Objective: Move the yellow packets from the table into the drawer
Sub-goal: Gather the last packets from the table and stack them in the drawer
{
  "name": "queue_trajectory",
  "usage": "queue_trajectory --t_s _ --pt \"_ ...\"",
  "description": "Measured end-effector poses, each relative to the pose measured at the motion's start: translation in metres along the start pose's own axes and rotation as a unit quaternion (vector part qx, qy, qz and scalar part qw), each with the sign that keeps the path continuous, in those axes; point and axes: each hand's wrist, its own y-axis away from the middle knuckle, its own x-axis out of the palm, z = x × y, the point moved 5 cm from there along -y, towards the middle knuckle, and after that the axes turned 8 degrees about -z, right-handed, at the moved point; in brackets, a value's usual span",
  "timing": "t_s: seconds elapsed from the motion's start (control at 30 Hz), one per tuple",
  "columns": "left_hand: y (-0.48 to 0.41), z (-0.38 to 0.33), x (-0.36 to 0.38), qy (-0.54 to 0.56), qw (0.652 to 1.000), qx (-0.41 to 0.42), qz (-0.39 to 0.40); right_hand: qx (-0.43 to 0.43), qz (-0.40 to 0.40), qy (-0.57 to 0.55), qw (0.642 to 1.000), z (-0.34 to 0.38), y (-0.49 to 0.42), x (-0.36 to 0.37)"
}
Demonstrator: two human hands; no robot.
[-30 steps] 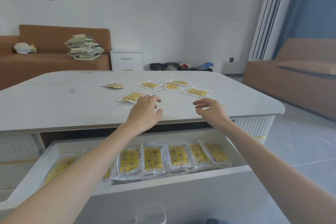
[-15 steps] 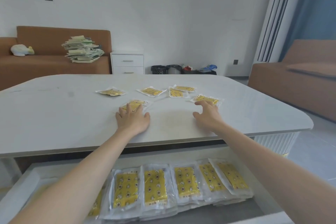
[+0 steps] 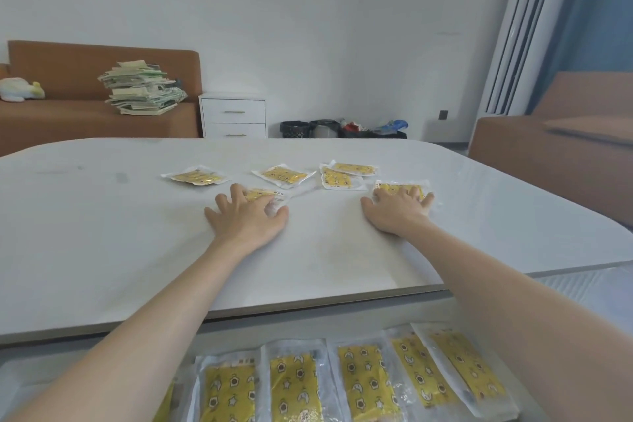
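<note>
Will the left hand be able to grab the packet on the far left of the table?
Probably yes. The left hand lies on a nearer packet, and only bare table separates it from the far-left packet.

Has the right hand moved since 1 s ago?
Yes. The right hand went forward from the near edge of the table onto the rightmost packet.

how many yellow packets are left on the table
6. Far-left packet; middle packet; two overlapping packets right of it; a packet under the left hand; another under the right hand. Stacked ones might hide.
</note>
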Motion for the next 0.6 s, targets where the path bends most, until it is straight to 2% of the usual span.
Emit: queue_trajectory --t_s 0.2,0.43,0.53,0.6 --pt "0.005 0.005 -0.006 0.036 0.999 -0.009 -0.017 -0.032 -0.014 -0.014 0.999 -0.001 0.008 -0.008" --pt "0.012 0.016 -0.016 0.174 0.983 -0.056 -0.038 -0.071 -0.004 -0.049 0.996 0.008 0.029 -0.011" --pt "0.014 0.018 -0.022 0.231 0.969 -0.064 -0.063 -0.133 0.000 -0.055 0.990 0.021 0.048 -0.019" --pt "0.016 0.018 -0.025 0.264 0.960 -0.060 -0.073 -0.167 -0.006 -0.112 0.980 0.031 0.059 -0.033"
